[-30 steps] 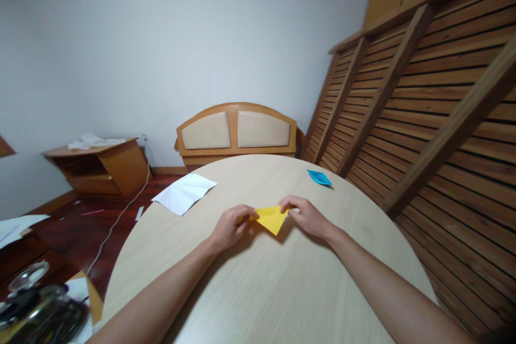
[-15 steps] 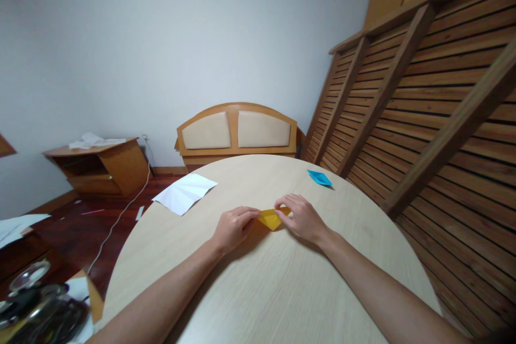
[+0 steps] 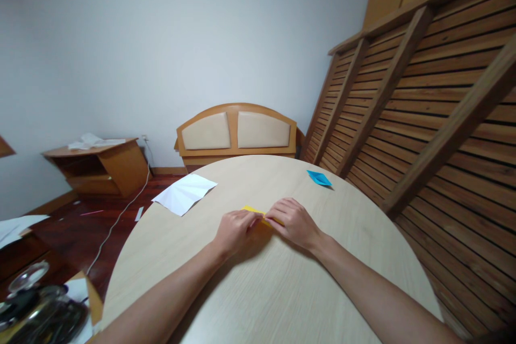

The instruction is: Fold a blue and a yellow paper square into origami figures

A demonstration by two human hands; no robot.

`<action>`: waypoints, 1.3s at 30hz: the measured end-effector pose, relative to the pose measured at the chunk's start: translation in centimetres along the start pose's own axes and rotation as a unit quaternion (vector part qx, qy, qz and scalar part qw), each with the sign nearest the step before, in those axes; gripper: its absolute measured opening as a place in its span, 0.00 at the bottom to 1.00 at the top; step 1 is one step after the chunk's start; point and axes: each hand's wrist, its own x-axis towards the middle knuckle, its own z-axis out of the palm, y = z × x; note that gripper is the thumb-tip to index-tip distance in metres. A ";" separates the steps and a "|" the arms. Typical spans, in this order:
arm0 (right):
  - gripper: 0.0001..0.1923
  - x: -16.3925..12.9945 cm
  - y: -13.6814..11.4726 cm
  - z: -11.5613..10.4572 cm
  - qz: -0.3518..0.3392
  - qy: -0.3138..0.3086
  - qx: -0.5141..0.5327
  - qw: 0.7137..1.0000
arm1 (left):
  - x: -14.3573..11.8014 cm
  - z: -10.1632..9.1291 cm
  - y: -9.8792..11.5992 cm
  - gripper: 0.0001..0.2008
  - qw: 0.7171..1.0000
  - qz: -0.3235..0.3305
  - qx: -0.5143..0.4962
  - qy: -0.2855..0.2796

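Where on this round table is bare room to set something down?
Bare: the near half of the table between the forearms, and the stretch between white paper and blue paper boat. Crowded: centre, where left hand and right hand press yellow paper.

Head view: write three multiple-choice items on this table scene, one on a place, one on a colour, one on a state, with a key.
1. Where does the white sheet lie?
A. overhanging the table's left edge
B. under the hands
C. on the floor

2. What colour is the small folded piece at the table's far right?
A. red
B. blue
C. green

3. How is the yellow paper?
A. held in the air
B. crumpled into a ball
C. pressed flat on the table

Key:
1 A, the white sheet juts past the table rim.
2 B, the folded piece is blue.
3 C, left hand and right hand cover the yellow paper on the table.
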 end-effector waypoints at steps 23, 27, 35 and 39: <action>0.10 -0.8 2.8 -1.5 0.032 0.037 0.015 0.999 | -0.3 0.0 -0.9 0.09 0.993 -0.121 -0.003 0.004; 0.11 -0.7 2.6 -1.6 0.001 0.020 0.017 1.000 | -0.3 0.0 -0.7 0.08 0.995 -0.098 0.022 -0.018; 0.10 -1.0 3.1 -1.5 0.073 0.088 0.066 0.991 | -0.1 -0.2 -1.2 0.08 0.989 -0.149 -0.011 0.008; 0.09 -1.0 2.6 -1.0 0.125 0.128 0.101 0.979 | 0.2 -0.6 -0.8 0.09 0.980 -0.181 -0.073 0.045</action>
